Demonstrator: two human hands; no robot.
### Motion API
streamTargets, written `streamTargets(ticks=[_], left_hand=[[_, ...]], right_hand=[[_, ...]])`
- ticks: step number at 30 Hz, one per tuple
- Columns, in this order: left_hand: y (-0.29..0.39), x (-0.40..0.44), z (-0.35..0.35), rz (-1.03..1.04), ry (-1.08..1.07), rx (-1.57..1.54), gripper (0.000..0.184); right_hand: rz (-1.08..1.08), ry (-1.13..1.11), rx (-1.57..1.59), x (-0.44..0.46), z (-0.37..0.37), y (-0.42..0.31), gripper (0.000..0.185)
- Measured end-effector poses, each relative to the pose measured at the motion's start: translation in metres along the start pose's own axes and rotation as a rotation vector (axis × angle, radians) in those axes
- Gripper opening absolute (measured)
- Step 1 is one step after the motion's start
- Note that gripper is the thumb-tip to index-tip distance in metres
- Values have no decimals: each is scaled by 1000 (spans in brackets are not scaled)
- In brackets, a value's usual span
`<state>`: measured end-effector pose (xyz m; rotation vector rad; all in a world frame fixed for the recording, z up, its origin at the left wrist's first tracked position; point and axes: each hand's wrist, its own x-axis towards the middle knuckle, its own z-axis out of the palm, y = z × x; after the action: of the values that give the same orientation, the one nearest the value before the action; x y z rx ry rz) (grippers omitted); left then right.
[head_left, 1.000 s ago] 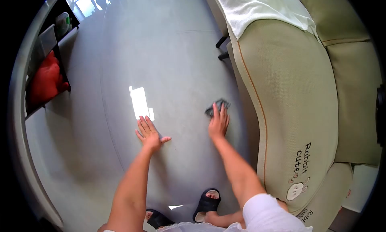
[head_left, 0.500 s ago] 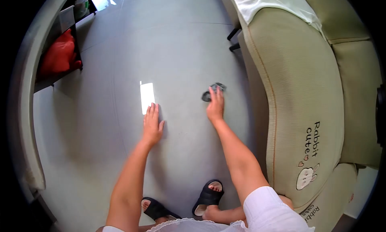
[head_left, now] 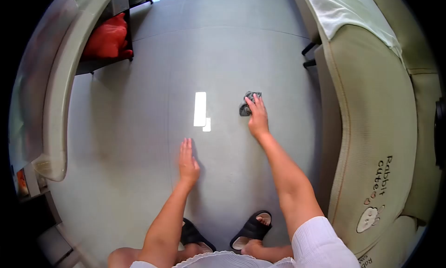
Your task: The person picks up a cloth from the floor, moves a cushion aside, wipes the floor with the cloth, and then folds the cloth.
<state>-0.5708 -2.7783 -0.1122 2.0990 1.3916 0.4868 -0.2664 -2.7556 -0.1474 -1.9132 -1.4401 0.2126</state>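
Observation:
A crumpled dark grey cloth [head_left: 245, 110] lies on the glossy light grey floor [head_left: 227, 175]. My right hand [head_left: 258, 117] presses down on it, the fingers over its right side and part of the cloth hidden beneath them. Lower and to the left, my left hand [head_left: 188, 162] is held out over the floor with nothing in it. Its fingers are straight and close together, the thumb apart. Whether the left palm touches the floor, I cannot tell.
A green padded sofa [head_left: 371, 105] with a white cloth [head_left: 350, 10] runs along the right. On the left are a pale curved table edge [head_left: 60, 105] and a red bag [head_left: 108, 38] on a low shelf. My dark sandals [head_left: 253, 227] stand at the bottom.
The view has swung left, so the sofa and red bag sit further right in it. My right hand and the cloth have shifted left relative to the sofa. My left hand sits lower in view.

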Motion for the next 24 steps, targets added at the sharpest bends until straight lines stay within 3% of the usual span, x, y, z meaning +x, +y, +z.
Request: streamTargets(ticks=[2,6,9,13,15,18,20,23,24], left_hand=[[-5,-1,-1,9,-29,1,77],[-6,-5,-9,-25,-24,6,77],[-11,-12,-21,-59,-5,15,76],[-14,-24,-34,-104,-28,28,75],[-21,-24,-35,-112,4,24,75],[-33,-24,-32,-97,102,8,75],[-42,-18,-30,-55,162,4,75],[-21,-9,-38,-106,109,-27,75],[-16,-6,-36,-78,104,-26,76]], right_hand=[[-90,-112,80,-8,26,-27,51],[-420,-553,229,-108,19,-92,47],[-555,-751,349,-99,-7,-72,49],[-59,-261,74,-6,12,-65,52],[-39,-98,27,15,62,-77,55],[-338,-330,227,-42,100,-113,58],[-516,-577,273,-107,80,-125,53],[-665,-828,289,-125,23,-115,46],[-566,-760,316,-117,11,-92,46]])
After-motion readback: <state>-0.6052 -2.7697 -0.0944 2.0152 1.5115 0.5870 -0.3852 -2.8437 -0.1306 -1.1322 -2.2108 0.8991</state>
